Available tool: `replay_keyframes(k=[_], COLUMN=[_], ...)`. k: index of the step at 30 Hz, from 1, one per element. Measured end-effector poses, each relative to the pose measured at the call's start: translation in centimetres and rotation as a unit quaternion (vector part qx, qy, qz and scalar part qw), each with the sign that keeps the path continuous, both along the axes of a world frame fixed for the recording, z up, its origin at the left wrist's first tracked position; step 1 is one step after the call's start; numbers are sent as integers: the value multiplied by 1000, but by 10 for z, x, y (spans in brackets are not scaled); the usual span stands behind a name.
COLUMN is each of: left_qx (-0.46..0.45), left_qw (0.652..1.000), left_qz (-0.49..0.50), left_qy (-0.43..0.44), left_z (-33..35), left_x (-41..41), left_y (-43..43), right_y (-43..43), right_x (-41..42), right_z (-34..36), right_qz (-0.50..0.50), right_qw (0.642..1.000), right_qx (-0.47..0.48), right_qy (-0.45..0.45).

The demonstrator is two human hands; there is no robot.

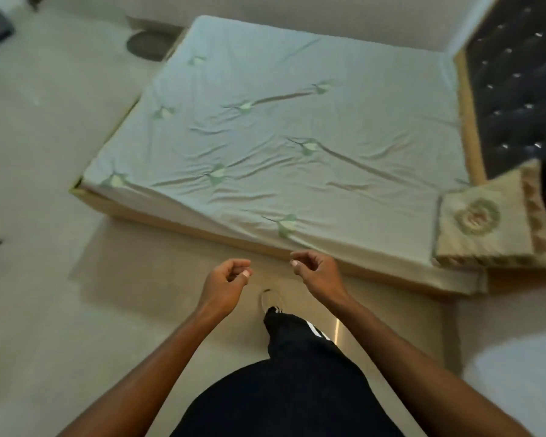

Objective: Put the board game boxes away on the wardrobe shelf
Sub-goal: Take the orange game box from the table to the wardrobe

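Hands hover empty over the floor [76,310]: left hand [224,283] and right hand [317,272] with fingers loosely curled, pinching nothing; bed [281,137] at twelve o'clock, pillow [483,225] at two

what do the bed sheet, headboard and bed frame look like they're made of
Bed sheet: thin woven cloth, matte pale green, judging by its soft creases. Headboard: dark padded upholstery, maybe leatherette, tufted with shiny studs. Bed frame: looks like light wood or laminate, smooth flat edge; cannot tell which.
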State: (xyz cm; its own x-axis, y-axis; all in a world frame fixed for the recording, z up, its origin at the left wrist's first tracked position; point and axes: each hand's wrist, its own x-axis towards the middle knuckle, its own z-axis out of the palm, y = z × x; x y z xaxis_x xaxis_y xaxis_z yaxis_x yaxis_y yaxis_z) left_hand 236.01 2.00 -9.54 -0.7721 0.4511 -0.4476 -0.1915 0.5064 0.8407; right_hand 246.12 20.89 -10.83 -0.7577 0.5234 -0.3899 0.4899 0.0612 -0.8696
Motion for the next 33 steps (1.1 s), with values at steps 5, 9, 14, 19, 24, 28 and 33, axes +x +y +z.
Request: replay_keyframes(k=[5, 9, 14, 19, 24, 28, 33], left_qx=[11, 23, 42, 49, 37, 20, 32], left_qw=[983, 941, 878, 833, 806, 786, 779], left_qz=[181, 336, 475, 549, 587, 612, 622], left_qy=[0, -9, 25, 52, 67, 86, 77], left_z=[9, 8, 6, 1, 12, 20, 13], left_x=[-73, -126, -201, -278, -359, -434, -537], left_y=[-39, -86, -165, -276, -398, -482, -547], right_y=[-18, -59, -134, -256, -379, -463, -549], right_x=[-137, -242, -358, -473, -569, -652, -765], right_z=[10, 11, 3, 4, 26, 34, 28], right_qz=[163, 309, 411, 468, 491, 518, 530], right_qw=[986, 950, 910, 882, 870, 854, 846], right_qx=[10, 46, 47, 42, 3, -4, -12], right_qy=[-5, -4, 1, 23, 44, 51, 54])
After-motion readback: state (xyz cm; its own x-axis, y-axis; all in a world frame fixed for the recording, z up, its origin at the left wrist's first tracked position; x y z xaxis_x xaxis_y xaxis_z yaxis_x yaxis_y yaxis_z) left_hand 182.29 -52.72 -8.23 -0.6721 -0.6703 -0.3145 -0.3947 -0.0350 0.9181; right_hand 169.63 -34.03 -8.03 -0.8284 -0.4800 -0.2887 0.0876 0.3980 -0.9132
